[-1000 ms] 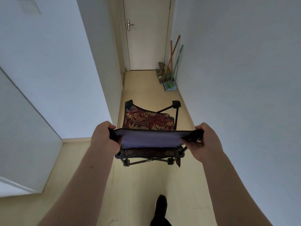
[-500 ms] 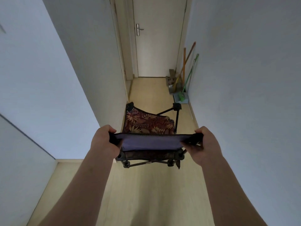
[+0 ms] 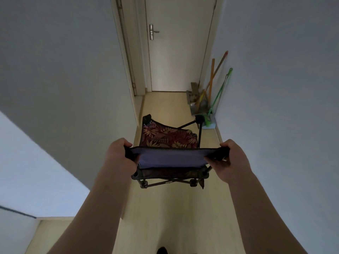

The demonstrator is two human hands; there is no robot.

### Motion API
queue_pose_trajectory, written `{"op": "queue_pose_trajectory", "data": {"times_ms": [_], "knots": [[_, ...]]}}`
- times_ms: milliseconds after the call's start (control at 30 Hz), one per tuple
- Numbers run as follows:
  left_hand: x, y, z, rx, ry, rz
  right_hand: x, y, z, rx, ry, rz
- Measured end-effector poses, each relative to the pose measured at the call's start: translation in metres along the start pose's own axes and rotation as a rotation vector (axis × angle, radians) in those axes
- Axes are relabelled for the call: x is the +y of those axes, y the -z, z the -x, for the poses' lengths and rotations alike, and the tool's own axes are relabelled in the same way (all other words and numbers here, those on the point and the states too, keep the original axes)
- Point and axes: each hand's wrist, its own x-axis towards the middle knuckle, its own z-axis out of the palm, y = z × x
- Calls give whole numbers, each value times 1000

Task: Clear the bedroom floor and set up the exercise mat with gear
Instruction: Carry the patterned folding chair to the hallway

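I carry a small folding camp chair (image 3: 168, 138) with red leaf-print fabric and a black frame, held off the floor in front of me. Its backrest top edge, purple-grey on the side facing me, spans between my hands. My left hand (image 3: 119, 154) grips the left top corner. My right hand (image 3: 233, 158) grips the right top corner. The chair's lower legs hang below my hands above the pale wood floor (image 3: 176, 208).
A narrow hallway runs ahead between white walls to a closed white door (image 3: 179, 52) with a lever handle. Brooms, a mop and a dustpan (image 3: 207, 99) lean in the far right corner. A wall corner juts in on the left. My foot shows at the bottom edge.
I have walked forward down the hallway with the chair; the door and brooms are closer and the view has turned slightly left. Both hands keep the same hold.
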Motion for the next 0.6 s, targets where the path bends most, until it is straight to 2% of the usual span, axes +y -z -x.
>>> {"op": "queue_pose_trajectory", "data": {"times_ms": [100,267,600], "knots": [[29,-54,-35,-28,1,-22,-25,-36,-45,13,6,44],[59,-140,-109,-59,-13,-62,-60,-93,-139,21,-21,-38],[135,-324,-218,-21,-39,-53,-171,-222,-309,20,-54,-32]]}}
